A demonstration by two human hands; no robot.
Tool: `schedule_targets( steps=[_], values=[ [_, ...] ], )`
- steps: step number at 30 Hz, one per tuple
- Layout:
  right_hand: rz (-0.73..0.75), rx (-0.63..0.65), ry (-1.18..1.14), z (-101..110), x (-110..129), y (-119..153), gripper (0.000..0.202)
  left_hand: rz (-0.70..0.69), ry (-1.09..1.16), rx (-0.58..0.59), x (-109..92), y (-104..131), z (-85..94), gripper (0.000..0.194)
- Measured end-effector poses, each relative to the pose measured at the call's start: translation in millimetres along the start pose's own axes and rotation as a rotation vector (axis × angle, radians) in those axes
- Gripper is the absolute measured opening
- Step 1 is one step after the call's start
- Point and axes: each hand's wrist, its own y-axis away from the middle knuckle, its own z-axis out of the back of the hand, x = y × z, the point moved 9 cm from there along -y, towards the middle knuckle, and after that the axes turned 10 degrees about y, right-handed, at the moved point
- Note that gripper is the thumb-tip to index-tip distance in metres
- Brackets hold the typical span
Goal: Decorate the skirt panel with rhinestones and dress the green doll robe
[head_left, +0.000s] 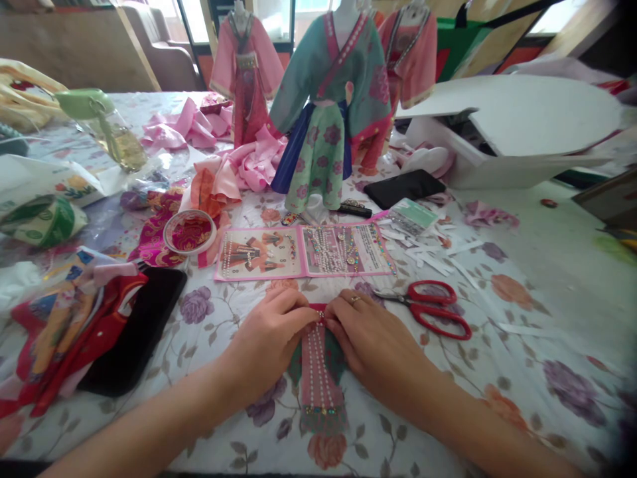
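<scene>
A small doll skirt [321,378] lies flat on the flowered tablecloth [199,411], with a pink front panel, green sides, rows of white beads and coloured beads near its hem. My left hand [271,335] pinches its red waistband from the left. From the right, my right hand [371,332] presses and pinches the same band, its fingertips close to the left ones. Tiny beads show between the fingers; the rest of the band is hidden. Just beyond the hands lies a pink-edged bead booklet [301,265]. Red-handled scissors [440,311] rest beside my right hand, slightly apart from it.
Dressed doll figures stand behind, the nearest in a teal robe [323,106]. Phones lie at left [134,338] and back right [405,189]. Fabric scraps [259,159], a round tub [190,232], green tape roll [44,219], bottle [117,136] and paper strips [428,259] surround the work.
</scene>
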Motion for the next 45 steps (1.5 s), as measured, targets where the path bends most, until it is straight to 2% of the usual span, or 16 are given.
schedule_targets(
  steps=[7,11,16,19,21,25,28,32,37,42,45],
  values=[
    [-0.045,-0.026,-0.108,4.3,-4.7,-0.9,0.016,-0.102,-0.187,0.099,-11.2,2.8,-9.1,0.028],
    [-0.136,-0.028,-0.235,3.7,-16.4,0.7,0.013,-0.148,-0.323,0.159,-17.3,5.3,-16.0,0.026],
    [-0.191,-0.001,-0.339,-0.2,-31.5,3.9,0.013,-0.165,-0.357,0.199,-17.9,9.1,-20.1,0.021],
    [-0.138,-0.059,-0.422,6.9,-35.0,7.0,0.020,-0.171,-0.356,0.198,-18.9,9.2,-20.0,0.021],
    [-0.056,-0.154,-0.438,17.5,-32.5,11.7,0.021,-0.178,-0.355,0.191,-20.3,8.4,-19.6,0.022],
    [0.203,-0.304,-0.305,31.5,-11.5,25.3,0.022,-0.186,-0.359,0.163,-22.0,7.1,-17.9,0.020],
    [0.290,-0.338,-0.203,28.1,-0.9,28.7,0.023,-0.207,-0.361,0.142,-23.5,8.2,-17.2,0.021],
    [0.358,-0.403,-0.143,27.7,7.5,29.5,0.020,-0.203,-0.339,0.134,-23.3,9.5,-17.3,0.022],
    [0.348,-0.323,-0.207,23.1,4.6,26.4,0.020,-0.132,-0.234,0.141,-19.2,6.5,-13.9,0.023],
    [0.301,-0.316,-0.376,23.7,-5.5,25.5,0.022,0.010,0.045,0.104,-3.5,2.9,1.2,0.024],
    [0.258,-0.328,-0.421,24.9,-10.0,25.7,0.023,0.020,0.114,0.046,-0.6,1.2,15.1,0.025]
  ],
)
